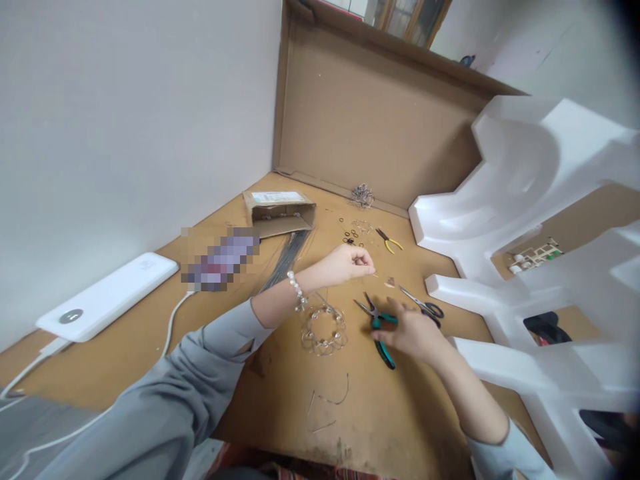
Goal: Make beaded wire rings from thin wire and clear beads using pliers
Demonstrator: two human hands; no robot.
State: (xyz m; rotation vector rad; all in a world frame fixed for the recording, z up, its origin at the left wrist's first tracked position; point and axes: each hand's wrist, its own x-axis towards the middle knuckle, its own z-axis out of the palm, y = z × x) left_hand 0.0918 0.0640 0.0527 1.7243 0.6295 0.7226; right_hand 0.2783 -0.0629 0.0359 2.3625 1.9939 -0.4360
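My left hand (pixel 356 261), with a beaded bracelet on its wrist, is closed in a pinch. A short, thin piece of wire (pixel 376 275) pokes out from its fingertips. My right hand (pixel 413 330) hovers over green-and-black pliers (pixel 383 350) with their jaws spread, thumb and fingers apart on either side of one handle. Whether it touches the pliers firmly, I cannot tell. Between my forearms lies a ring of looped wire with clear beads (pixel 324 331). Small scissors (pixel 425 307) rest just beyond my right hand.
Loose wire pieces (pixel 340 402) lie near the front edge. Behind are yellow-handled pliers (pixel 390 241), black rings (pixel 351 239), a wire cluster (pixel 362 195), straight wires (pixel 285 261) and an open small box (pixel 280 230). A phone (pixel 225 260) and power bank (pixel 107 293) sit left; white foam (pixel 465 300) borders the right.
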